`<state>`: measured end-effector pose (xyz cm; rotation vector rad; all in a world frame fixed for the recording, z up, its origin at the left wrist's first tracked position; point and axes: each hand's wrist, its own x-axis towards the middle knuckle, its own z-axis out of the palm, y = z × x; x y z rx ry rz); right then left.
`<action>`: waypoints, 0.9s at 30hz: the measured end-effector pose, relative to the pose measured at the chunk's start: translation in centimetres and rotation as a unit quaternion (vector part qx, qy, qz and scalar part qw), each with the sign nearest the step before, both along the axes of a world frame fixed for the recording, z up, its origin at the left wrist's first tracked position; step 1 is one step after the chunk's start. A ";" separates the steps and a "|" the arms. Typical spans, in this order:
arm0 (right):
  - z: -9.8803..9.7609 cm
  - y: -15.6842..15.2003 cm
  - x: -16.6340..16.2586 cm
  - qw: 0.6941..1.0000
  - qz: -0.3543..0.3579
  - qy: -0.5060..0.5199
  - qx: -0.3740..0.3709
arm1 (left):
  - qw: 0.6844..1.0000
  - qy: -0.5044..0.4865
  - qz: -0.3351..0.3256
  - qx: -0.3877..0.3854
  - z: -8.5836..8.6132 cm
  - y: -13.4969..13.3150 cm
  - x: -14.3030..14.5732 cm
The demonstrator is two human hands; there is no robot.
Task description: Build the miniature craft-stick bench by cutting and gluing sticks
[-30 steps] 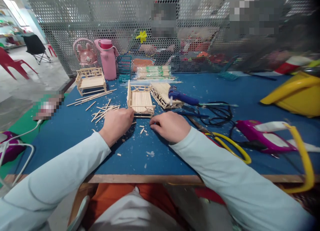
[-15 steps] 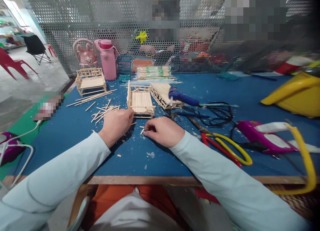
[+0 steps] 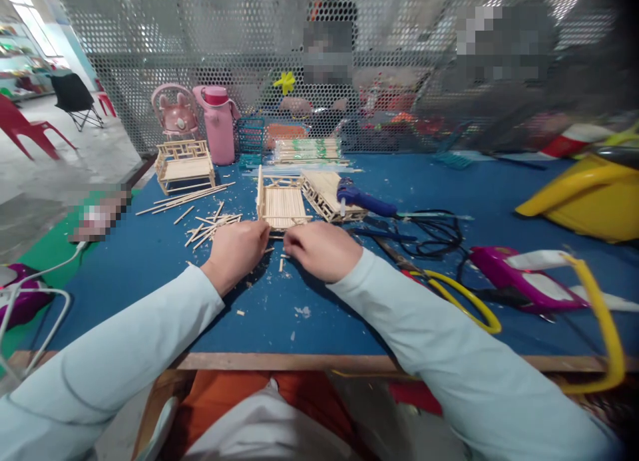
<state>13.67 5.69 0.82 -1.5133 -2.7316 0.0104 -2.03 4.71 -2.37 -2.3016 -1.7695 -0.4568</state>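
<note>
Two hands at the near edge of the small stick bench (image 3: 280, 205), which stands on the blue table (image 3: 349, 308) just ahead of us. Our left hand (image 3: 234, 248) rests knuckles-up, fingertips touching the bench's near left corner; whether it pinches anything we cannot tell. Our right hand (image 3: 322, 248) lies fingers curled together at the near right corner, thumb and forefinger pressed close, what they hold hidden. Loose sticks (image 3: 210, 225) scattered left of the bench. Blue glue gun (image 3: 362, 200) lying just right of it on a second frame (image 3: 329, 193). Yellow-handled scissors (image 3: 459, 298) further right.
</note>
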 end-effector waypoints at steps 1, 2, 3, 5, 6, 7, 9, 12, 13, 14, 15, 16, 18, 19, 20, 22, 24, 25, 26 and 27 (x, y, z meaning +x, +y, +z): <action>-0.2 0.3 0.0 0.999 -0.019 0.039 0.024 | 1.000 -0.003 0.003 -0.003 0.0 0.0 0.0; -0.5 0.4 -0.1 0.995 -0.040 0.080 0.050 | 1.000 -0.005 0.007 -0.007 0.0 0.0 0.1; -0.9 0.5 -0.3 0.989 -0.058 0.116 0.075 | 1.000 -0.008 0.013 -0.011 0.1 0.0 0.1; -1.8 0.5 -0.6 0.978 -0.075 0.155 0.113 | 1.000 -0.011 0.021 -0.019 0.2 -0.1 0.2; -2.3 0.4 -0.9 0.975 -0.076 0.163 0.127 | 0.999 -0.011 0.023 -0.023 0.3 -0.1 0.3; -2.6 0.3 -1.1 0.973 -0.076 0.169 0.141 | 0.999 -0.012 0.024 -0.026 0.4 -0.1 0.3; -3.2 0.3 -1.4 0.967 -0.082 0.176 0.164 | 0.999 -0.012 0.024 -0.030 0.5 -0.1 0.4; -3.5 0.4 -1.8 0.964 -0.087 0.176 0.178 | 0.999 -0.012 0.023 -0.031 0.5 -0.1 0.3; -3.6 0.5 -1.9 0.965 -0.085 0.174 0.179 | 0.999 -0.012 0.023 -0.031 0.5 0.0 0.3; -3.6 0.5 -1.9 0.965 -0.084 0.172 0.178 | 0.999 -0.012 0.022 -0.031 0.5 0.0 0.3; -3.6 0.5 -1.9 0.966 -0.085 0.170 0.176 | 0.999 -0.012 0.022 -0.031 0.4 0.0 0.3; -3.6 0.5 -1.9 0.967 -0.088 0.167 0.172 | 0.999 -0.011 0.021 -0.031 0.4 0.0 0.3; -3.6 0.5 -1.9 0.969 -0.096 0.159 0.161 | 0.999 -0.011 0.021 -0.029 0.4 0.0 0.4; -3.6 0.5 -1.8 0.970 -0.101 0.155 0.156 | 0.999 -0.011 0.021 -0.028 0.3 0.0 0.4; -3.5 0.5 -1.8 0.971 -0.104 0.152 0.150 | 0.999 -0.011 0.020 -0.027 0.3 0.0 0.4; -3.5 0.4 -1.8 0.972 -0.111 0.154 0.138 | 0.999 -0.012 0.019 -0.026 0.3 0.0 0.4; -3.5 0.5 -1.8 0.970 -0.120 0.168 0.128 | 0.999 -0.014 0.019 -0.025 0.3 0.0 0.4; -3.5 0.5 -1.8 0.968 -0.124 0.178 0.123 | 0.999 -0.017 0.019 -0.025 0.3 0.0 0.4; -3.5 0.6 -1.8 0.966 -0.128 0.188 0.119 | 0.999 -0.021 0.019 -0.026 0.3 0.0 0.3; -3.5 0.6 -1.8 0.965 -0.132 0.197 0.115 | 0.999 -0.026 0.019 -0.025 0.2 0.0 0.3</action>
